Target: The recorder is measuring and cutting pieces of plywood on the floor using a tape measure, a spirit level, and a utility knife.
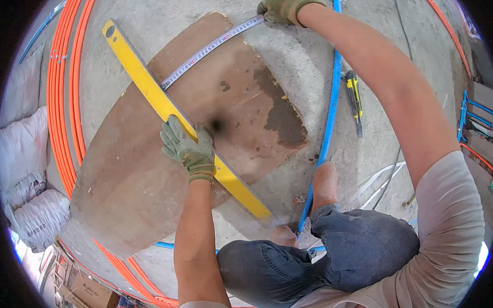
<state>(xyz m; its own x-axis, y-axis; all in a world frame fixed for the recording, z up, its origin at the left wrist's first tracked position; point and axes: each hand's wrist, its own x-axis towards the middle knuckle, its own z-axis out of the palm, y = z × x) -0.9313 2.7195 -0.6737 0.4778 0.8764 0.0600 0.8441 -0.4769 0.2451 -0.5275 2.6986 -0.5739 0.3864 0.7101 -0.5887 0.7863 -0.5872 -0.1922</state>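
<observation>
Yellow spirit level (151,88) laid slantwise across a brown board (136,188), itself flat on the concrete floor (170,15). Far end of level past the board's left edge, near end past the edge closest to the person. Both hands gloved and engaged. Left hand (189,149) down on the level near mid-length, astride it, fingers over the left side and thumb along the right, holding it. Right hand (287,7) reached out beyond the board's far corner, partly cut off at the upper limit of view, closed on the outer end of a white tape measure (211,48); unable to tell exact finger placement or whether a case is inside the grip. Tape extended over the far part of the board, 1 end meeting the level's right side, the other at the right hand past the board's edge.

Dark patch (285,120) noted at the board's right corner, edge chipped alongside. Blue pipe (332,97) on the floor, just beyond that corner. Yellow-and-black utility knife (353,95) lying near the pipe's right side. Orange pipes (61,93) bundled along the floor to the left of the board. White sacks (23,146) stacked at the floor's left edge, cardboard box (92,292) at the near left corner. Dark trousers (363,239), knees bent, close to the level's near end.
</observation>
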